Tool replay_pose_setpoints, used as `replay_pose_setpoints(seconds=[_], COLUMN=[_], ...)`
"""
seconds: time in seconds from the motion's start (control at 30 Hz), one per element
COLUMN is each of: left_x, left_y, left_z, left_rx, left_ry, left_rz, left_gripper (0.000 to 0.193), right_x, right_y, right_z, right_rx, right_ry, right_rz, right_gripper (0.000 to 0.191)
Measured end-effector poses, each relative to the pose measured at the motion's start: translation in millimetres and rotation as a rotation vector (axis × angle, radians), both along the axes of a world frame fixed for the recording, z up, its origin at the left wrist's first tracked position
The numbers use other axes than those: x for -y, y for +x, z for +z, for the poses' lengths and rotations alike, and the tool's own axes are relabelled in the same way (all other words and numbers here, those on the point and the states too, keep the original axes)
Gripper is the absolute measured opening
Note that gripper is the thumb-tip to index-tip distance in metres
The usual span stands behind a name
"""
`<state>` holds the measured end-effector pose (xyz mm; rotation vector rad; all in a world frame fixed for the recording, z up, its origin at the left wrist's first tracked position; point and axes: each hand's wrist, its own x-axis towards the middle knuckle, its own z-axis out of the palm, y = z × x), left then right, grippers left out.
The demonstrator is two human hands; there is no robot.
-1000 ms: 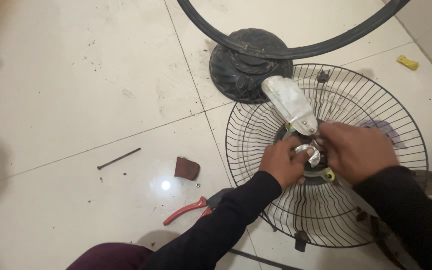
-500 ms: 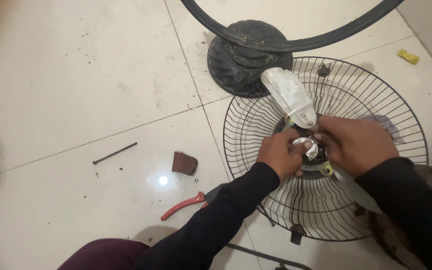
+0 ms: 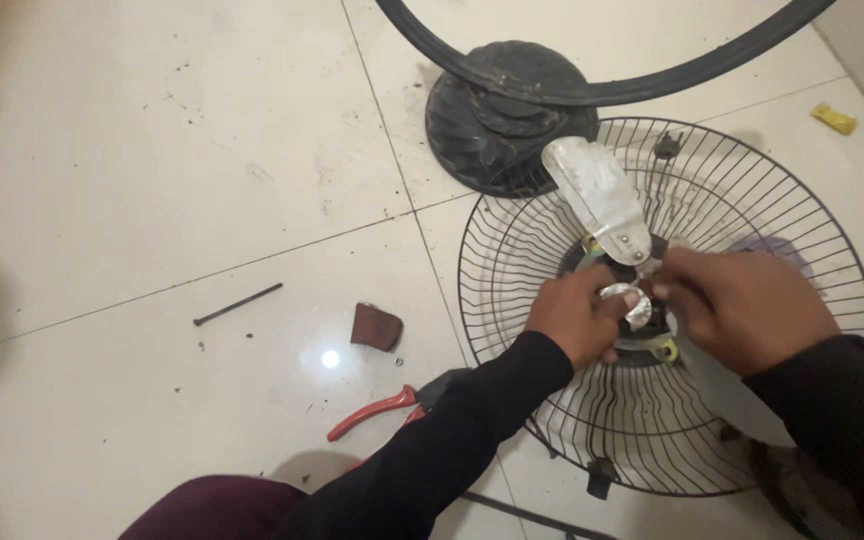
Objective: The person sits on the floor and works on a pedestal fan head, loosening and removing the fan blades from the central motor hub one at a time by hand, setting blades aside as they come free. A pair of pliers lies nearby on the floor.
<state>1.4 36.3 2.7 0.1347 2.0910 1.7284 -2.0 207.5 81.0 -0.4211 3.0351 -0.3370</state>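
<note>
A: Where's the work?

B: Centre of the wire fan guard point(image 3: 752, 180), lying flat on the tiled floor point(image 3: 152, 200). Both hands meet at the shiny metal hub point(image 3: 628, 301).

A: Hand states?

B: Left hand point(image 3: 574, 315) curled narrow, fingertips on the hub's left side. Right hand point(image 3: 744, 308) curled narrow, pinching at the hub from the right. Can't tell what, if anything, sits between the fingers.

A: Blade orientation?

B: One metal blade point(image 3: 600, 197) points away from the person, long axis running up-left from the hub. A second blade point(image 3: 727, 395) lies under the right wrist.

A: Nearer hand?

B: Both touching; left sits square on it.

A: Anything else?

B: Red-handled pliers point(image 3: 377, 410) left of the left sleeve, dark fan base point(image 3: 492, 115) beyond the guard.
</note>
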Motion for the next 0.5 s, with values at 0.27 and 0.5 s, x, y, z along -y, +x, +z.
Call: replay_pose_setpoints(seconds=[0.27,0.5], left_x=[-0.6,-3.8], left_y=[1.4,1.9], left_z=[1.7,-3.6], left_rx=[-0.04,-0.068], left_ry=[-0.01,-0.047], left_rz=[0.008,0.0], left_gripper=[0.025,0.027], right_x=[11.1,5.1], right_y=[17.5,10.8], right_z=[-6.8,6.7], right_rx=[-0.069,-0.042], right_ry=[-0.003,-0.007], right_rz=[-0.109,-0.139], right_gripper=[0.015,0.015])
